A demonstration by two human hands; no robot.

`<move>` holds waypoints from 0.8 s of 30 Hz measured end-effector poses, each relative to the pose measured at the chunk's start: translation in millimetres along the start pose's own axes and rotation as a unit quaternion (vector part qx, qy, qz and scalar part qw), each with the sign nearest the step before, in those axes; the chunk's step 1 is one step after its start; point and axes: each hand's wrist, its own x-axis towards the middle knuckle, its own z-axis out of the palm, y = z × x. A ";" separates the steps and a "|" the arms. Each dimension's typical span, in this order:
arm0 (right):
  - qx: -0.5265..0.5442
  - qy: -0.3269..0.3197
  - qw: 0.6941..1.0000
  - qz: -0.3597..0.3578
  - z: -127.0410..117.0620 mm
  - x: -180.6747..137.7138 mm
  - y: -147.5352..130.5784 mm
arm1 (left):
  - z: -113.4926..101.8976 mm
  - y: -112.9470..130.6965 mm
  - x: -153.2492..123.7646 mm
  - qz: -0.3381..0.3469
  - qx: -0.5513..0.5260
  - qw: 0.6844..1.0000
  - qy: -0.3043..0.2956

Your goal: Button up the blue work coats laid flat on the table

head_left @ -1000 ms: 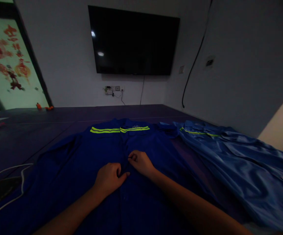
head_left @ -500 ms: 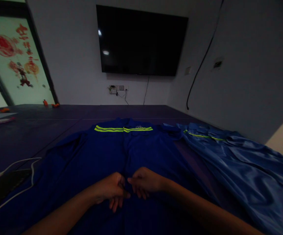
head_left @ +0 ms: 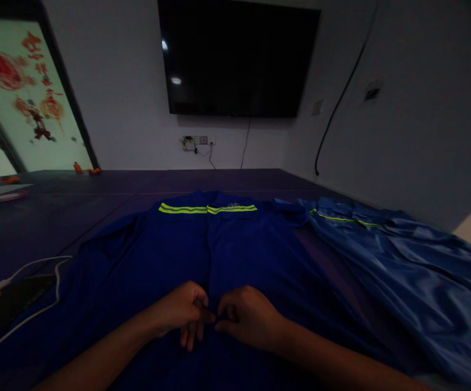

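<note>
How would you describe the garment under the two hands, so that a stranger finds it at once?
Below the wall television, two jackets lie side by side. Take the dark blue jacket straight under the screen, which the left hand and right hand pinch. Its right neighbour, the light blue jacket, is paler and shinier.

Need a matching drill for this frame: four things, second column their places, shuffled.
1. dark blue jacket
2. lighter blue jacket
3. television
4. white cable

A. mounted on the back wall
B. at the left edge of the view
C. spread out under the left hand and right hand
D. furthest right, lying flat

Pairs: 1-C, 2-D, 3-A, 4-B
</note>
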 end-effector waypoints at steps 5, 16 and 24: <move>0.046 -0.017 0.998 0.033 2.4 3.0 -0.1 | 0.5 -1.6 0.6 -0.003 0.005 1.000 0.009; 0.137 -0.041 0.988 0.055 0.1 5.9 -0.1 | -5.3 -2.0 1.1 0.006 -0.025 0.999 -0.020; 0.197 -0.035 0.975 0.095 -3.3 5.7 -2.8 | -8.6 1.7 -1.1 0.029 -0.044 0.998 -0.027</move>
